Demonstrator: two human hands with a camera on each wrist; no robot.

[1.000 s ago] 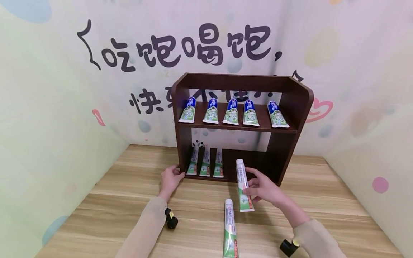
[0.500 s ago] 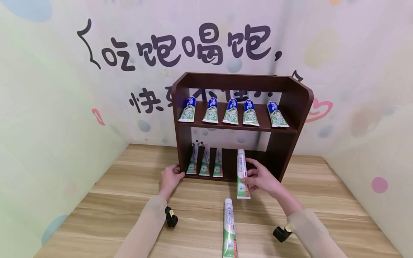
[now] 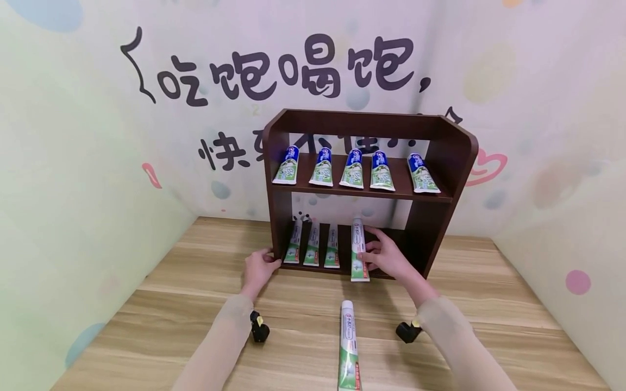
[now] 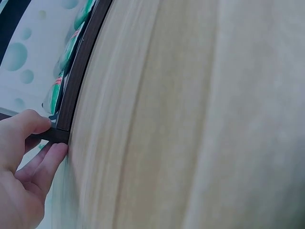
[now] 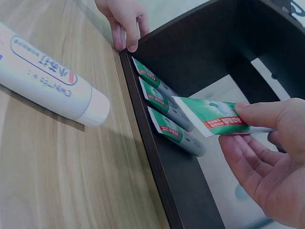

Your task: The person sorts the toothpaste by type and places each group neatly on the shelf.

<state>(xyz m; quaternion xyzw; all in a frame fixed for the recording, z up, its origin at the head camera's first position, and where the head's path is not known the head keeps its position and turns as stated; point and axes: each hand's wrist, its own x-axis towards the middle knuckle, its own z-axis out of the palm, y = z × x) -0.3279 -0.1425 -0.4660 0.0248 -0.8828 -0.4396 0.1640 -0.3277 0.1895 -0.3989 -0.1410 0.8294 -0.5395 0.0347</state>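
My right hand point(image 3: 388, 256) pinches a white and green toothpaste tube point(image 3: 359, 252) between thumb and fingers, cap end pointing to the back. The tube is at the front of the lower level of a dark brown shelf point(image 3: 437, 239); in the right wrist view the held toothpaste tube point(image 5: 214, 114) appears above the board. To its left, three matching tubes point(image 3: 312, 247) lie in a row on that level. At the shelf's lower left front corner, my left hand point(image 4: 28, 162) grips the side panel point(image 4: 59, 135) between thumb and fingers.
Another white and green tube point(image 3: 348, 347) lies on the wooden table point(image 3: 195, 304) in front of the shelf. Several blue and green toothpaste tubes point(image 3: 353, 169) lie along the upper level. A printed wall point(image 3: 220, 49) stands behind the shelf.
My right hand has carried the toothpaste tube forward and slightly left, from over the table to the lower shelf level. The left hand stays at the shelf's corner.
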